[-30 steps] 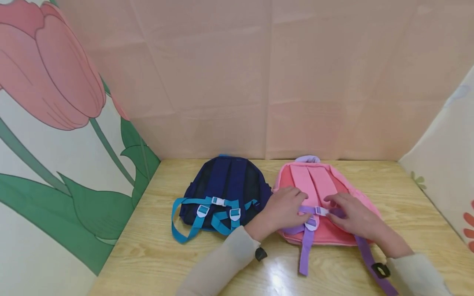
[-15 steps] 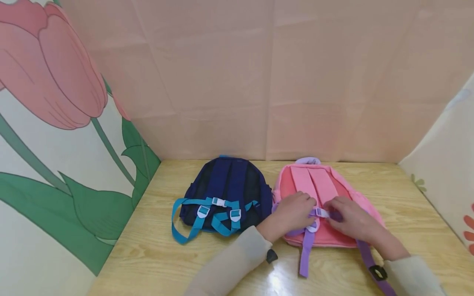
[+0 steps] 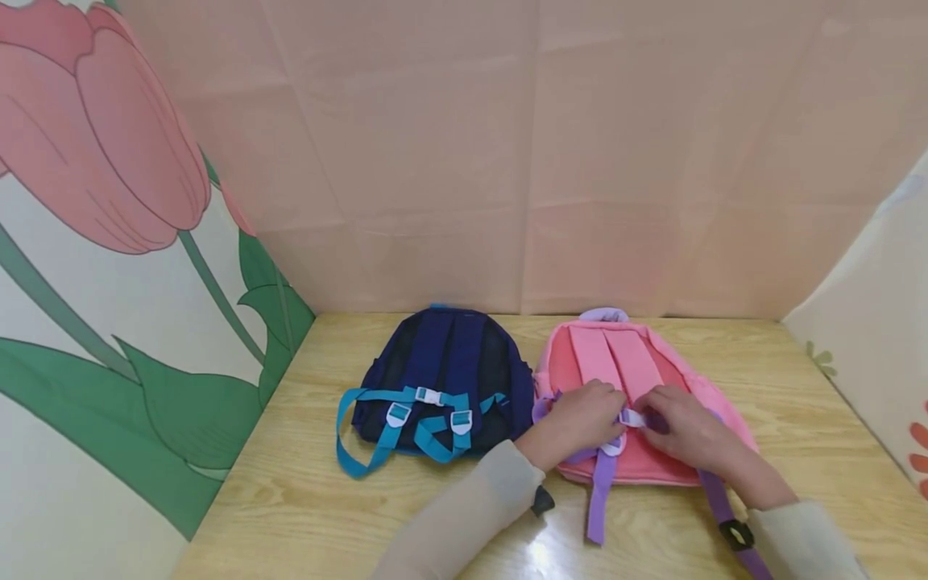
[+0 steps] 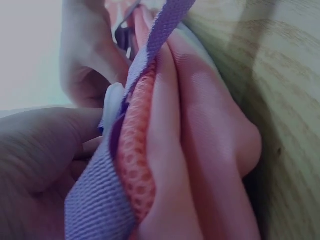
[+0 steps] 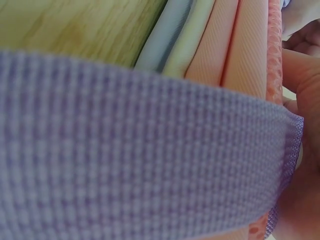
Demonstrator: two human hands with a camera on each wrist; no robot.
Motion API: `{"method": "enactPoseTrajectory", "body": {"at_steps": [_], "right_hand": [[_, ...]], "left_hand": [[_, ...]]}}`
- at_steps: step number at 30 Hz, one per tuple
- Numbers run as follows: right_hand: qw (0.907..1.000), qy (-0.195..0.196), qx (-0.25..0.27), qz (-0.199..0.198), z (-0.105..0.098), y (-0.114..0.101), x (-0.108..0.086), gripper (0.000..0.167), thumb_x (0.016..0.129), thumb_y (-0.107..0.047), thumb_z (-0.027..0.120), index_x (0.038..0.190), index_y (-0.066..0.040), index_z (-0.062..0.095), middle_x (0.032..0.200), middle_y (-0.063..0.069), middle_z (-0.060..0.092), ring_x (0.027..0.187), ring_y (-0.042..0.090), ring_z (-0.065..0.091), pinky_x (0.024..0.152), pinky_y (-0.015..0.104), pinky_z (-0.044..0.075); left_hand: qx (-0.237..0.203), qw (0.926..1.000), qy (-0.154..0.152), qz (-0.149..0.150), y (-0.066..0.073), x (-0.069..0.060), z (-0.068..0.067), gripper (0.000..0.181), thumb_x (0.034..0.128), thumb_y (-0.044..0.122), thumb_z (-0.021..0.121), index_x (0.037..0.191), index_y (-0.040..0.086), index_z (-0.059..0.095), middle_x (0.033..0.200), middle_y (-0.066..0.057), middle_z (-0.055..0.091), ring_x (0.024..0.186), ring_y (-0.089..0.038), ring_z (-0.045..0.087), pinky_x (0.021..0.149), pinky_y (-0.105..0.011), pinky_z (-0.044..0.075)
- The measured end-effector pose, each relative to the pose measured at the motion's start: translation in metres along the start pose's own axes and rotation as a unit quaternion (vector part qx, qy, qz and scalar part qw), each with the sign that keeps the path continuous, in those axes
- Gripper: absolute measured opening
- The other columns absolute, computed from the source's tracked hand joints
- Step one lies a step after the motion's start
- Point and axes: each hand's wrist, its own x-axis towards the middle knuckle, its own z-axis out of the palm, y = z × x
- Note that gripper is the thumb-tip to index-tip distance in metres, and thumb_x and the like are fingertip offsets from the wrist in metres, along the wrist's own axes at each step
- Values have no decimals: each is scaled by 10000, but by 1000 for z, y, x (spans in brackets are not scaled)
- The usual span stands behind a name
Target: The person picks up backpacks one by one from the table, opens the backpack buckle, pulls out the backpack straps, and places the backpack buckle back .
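From my head, I see the pink bag (image 3: 638,362) lying on the table (image 3: 275,483), its straps facing up, with the blue bag (image 3: 453,354) just beside it on my left. Both my hands are at the pink bag's white buckle (image 3: 632,418): my left hand (image 3: 580,415) is curled over its left end, and my right hand (image 3: 692,427) pinches near its right end, thumb and fingers close together. I judge that handling this buckle is the step in hand. My fingers hide its ends, so I can't tell whether the halves are fully joined. One purple strap (image 3: 600,499) hangs past the bag's lower edge.

From my left wrist, my left thumb and fingers come together at a white piece, which I take for the buckle, near a purple band along the bag's mesh (image 4: 137,170). My right hand is close on the far side.

From my right wrist, a wide purple band fills much of the view, and only part of my right hand shows at the edge; its fingertips' hold can't be made out here. As I judge it, the next move calls for a firm pinch from both sides, with the two ends kept in line.
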Motion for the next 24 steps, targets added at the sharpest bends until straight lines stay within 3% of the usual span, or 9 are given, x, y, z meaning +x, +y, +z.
{"method": "enactPoseTrajectory", "body": {"at_steps": [5,12,24], "right_hand": [[9999,-67,40,126,0,1,0,296,695,-62,845,951,-86,698,899,-38,601,838,132,556,734,387,510],[9989,-98,288,343,0,4,1,278,702,-53,829,946,-95,702,894,-53,586,801,61,508,688,297,483],[9989,107,448,70,1,9,-1,294,701,-48,850,938,-122,692,880,-72,566,768,22,467,630,247,429]], "left_hand": [[10,10000,91,23,-1,3,3,143,937,376,727,1012,266,676,943,147,624,883,-25,533,706,-171,458],[-142,9998,99,-126,-3,5,5,136,925,372,743,1003,271,694,905,145,615,858,-26,536,736,-168,455],[-192,9997,108,-121,-6,6,13,172,954,412,697,1070,286,700,942,156,597,893,-15,516,791,-155,446]]}}
